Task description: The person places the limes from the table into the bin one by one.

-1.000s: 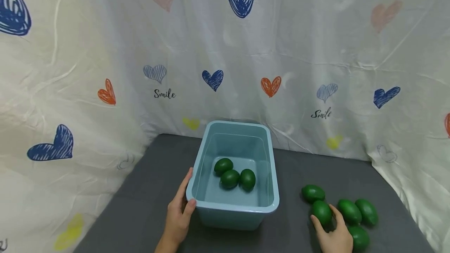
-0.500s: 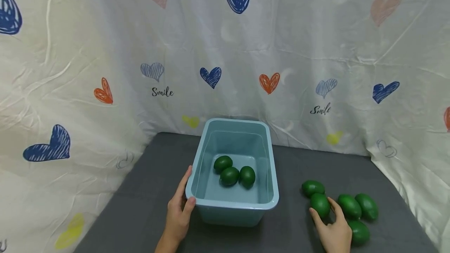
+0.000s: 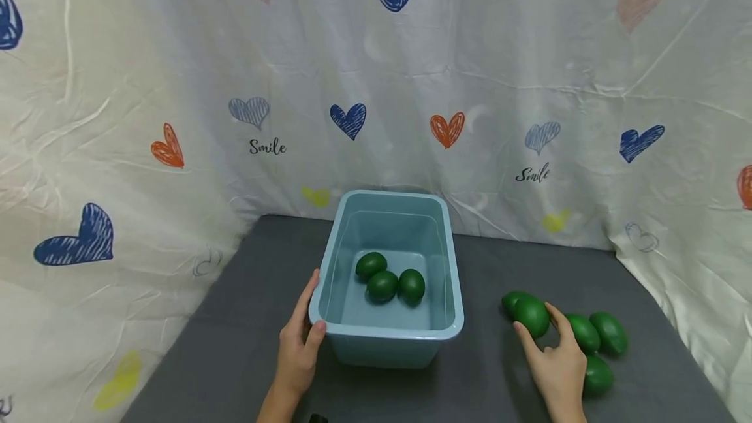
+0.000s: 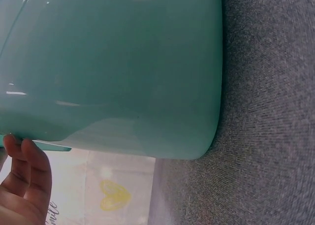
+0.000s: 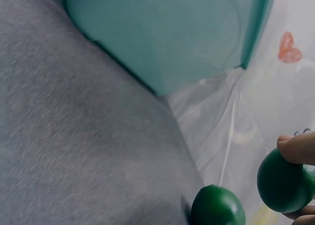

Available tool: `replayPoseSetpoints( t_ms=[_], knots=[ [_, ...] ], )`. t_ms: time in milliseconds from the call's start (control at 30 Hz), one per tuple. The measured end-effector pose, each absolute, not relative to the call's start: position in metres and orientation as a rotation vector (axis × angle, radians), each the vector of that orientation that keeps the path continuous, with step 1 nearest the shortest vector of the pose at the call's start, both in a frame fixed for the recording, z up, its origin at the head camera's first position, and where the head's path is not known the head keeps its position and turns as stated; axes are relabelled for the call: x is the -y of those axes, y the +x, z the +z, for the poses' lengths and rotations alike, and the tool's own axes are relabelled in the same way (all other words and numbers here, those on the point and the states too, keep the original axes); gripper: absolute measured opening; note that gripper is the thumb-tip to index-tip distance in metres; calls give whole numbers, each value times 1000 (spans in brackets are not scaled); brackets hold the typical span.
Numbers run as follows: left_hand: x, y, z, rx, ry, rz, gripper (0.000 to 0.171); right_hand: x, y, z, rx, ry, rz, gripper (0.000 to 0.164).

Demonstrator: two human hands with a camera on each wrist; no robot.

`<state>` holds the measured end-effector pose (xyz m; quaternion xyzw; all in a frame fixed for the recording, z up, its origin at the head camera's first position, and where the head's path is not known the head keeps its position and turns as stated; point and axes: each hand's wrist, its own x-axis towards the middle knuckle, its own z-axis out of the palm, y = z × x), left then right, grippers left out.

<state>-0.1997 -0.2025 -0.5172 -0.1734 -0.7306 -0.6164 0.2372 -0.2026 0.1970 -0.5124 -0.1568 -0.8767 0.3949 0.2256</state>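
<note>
A light blue plastic bin [image 3: 388, 348] stands mid-table with three green limes [image 3: 382, 286] on its floor. My left hand [image 3: 296, 351] holds its near left corner, thumb at the front rim and fingers along the left side. In the left wrist view, bent fingertips [image 4: 34, 153] touch the outer wall near the rim. To the right of the bin, my right hand [image 3: 558, 367] pinches a lime [image 3: 531, 317] between thumb and fingers. The right wrist view shows this lime [image 5: 280, 183] raised off the table; another lime [image 5: 217, 206] lies close by.
Several loose limes lie on the dark grey tabletop [image 3: 482, 371]: one [image 3: 511, 299] behind the held lime, others [image 3: 609, 333] right of my right hand. A white curtain [image 3: 399, 83] with printed hearts hangs behind. A small black object [image 3: 318, 418] shows at the bottom edge.
My right hand has lifted its lime slightly from among the others. My left hand keeps its place on the bin. The head view has tilted down a little.
</note>
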Motion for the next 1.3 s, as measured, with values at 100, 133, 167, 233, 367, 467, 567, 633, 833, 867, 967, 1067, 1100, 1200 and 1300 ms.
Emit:
replayPoseSetpoints(
  t_ms=[100,133,167,233,367,467,567,633,833,867,967,1067,1100,1200,1300],
  knots=[
    [204,-200,-518,2001,-483,-1685,70,-194,-204,-508,2397,-424,1097,70],
    [204,-201,-518,2001,-486,-1681,70,-192,-204,-506,2392,-422,1097,70],
    [204,-201,-518,2002,-488,-1679,69,-191,-205,-505,2383,-419,1104,70],
    [205,-201,-518,2006,-485,-1675,69,-189,-205,-501,2372,-414,1115,70],
    [206,-200,-518,2013,-482,-1668,69,-183,-205,-493,2344,-402,1126,71],
    [207,-199,-518,2009,-480,-1674,69,-176,-206,-486,2329,-384,1135,70],
    [206,-197,-517,2006,-469,-1681,70,-171,-207,-480,2318,-359,1148,70],
    [205,-197,-517,2008,-466,-1686,70,-168,-209,-477,2309,-345,1145,70],
    [204,-199,-516,2000,-470,-1696,71,-161,-216,-469,2276,-283,1164,69],
    [204,-199,-516,1998,-464,-1697,70,-160,-217,-469,2273,-268,1169,68],
    [204,-199,-516,2003,-450,-1684,70,-157,-218,-467,2253,-227,1180,67],
    [203,-198,-515,2008,-440,-1678,71,-153,-218,-464,2226,-202,1177,66],
    [203,-198,-514,2010,-445,-1675,71,-152,-218,-463,2217,-193,1176,66],
    [203,-198,-514,2010,-452,-1672,70,-149,-218,-461,2198,-167,1172,65],
    [203,-199,-515,2011,-466,-1664,70,-145,-218,-458,2189,-144,1167,65]
  ],
)
